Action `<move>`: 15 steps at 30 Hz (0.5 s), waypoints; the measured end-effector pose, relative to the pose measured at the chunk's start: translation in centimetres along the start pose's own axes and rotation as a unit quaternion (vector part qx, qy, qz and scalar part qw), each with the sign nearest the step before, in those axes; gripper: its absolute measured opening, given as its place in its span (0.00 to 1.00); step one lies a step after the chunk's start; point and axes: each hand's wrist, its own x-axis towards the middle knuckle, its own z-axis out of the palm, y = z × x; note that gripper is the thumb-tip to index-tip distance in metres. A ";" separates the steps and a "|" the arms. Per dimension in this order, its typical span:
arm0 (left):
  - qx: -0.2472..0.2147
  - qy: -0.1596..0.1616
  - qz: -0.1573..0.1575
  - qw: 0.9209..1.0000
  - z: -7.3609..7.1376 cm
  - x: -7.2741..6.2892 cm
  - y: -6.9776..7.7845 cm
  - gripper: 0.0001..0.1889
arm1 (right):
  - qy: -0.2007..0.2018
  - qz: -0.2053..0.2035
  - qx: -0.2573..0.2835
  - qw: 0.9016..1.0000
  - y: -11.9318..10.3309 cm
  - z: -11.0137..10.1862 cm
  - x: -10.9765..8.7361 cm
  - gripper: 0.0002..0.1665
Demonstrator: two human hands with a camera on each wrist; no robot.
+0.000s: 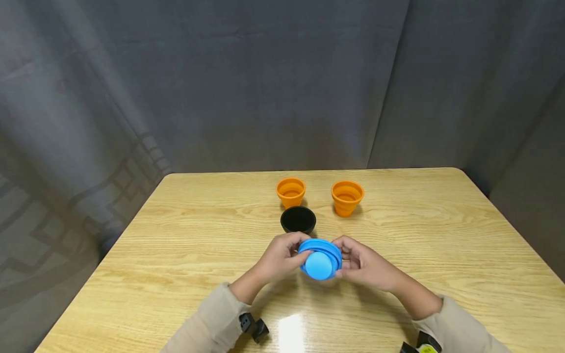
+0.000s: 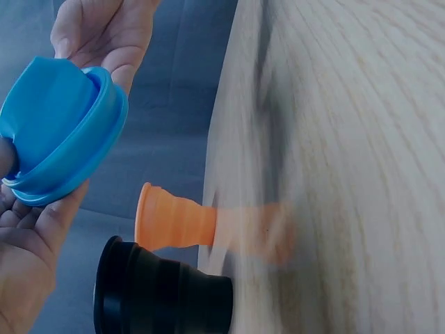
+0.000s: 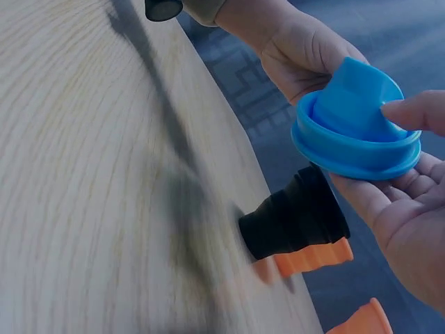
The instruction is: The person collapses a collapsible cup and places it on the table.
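Note:
A blue collapsible cup [image 1: 319, 264], partly folded, is held above the table between both hands. Its round base bulges out of the folded rings toward the head camera. My left hand [image 1: 282, 256] grips the cup's left side, thumb over the front and fingers behind the rim. On the right side, my right hand [image 1: 368, 264] pinches the rim between thumb and fingers. In the right wrist view the right thumb [image 3: 421, 113] presses on the cup's raised middle part. Just beyond the hands a black cup [image 1: 298, 220] stands upright and unfolded.
Two orange collapsible cups, one at left [image 1: 291, 192] and one at right [image 1: 347, 198], stand upright and unfolded behind the black cup. All rest on a wooden table [image 1: 198, 235]. A grey curtain [image 1: 265, 88] hangs behind its far edge.

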 end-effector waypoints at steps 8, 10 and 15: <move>0.011 0.009 -0.010 1.000 0.0 0.1 0.0 0.06 | 0.033 0.016 -0.009 0.999 0.4 0.4 0.0 0.26; 0.011 0.012 -0.012 1.000 0.0 0.1 -0.1 0.06 | 0.049 0.022 -0.023 0.998 0.4 0.5 0.0 0.25; 0.006 0.016 -0.004 1.000 0.2 0.2 0.0 0.04 | 0.102 0.050 -0.075 0.991 0.2 1.0 0.3 0.19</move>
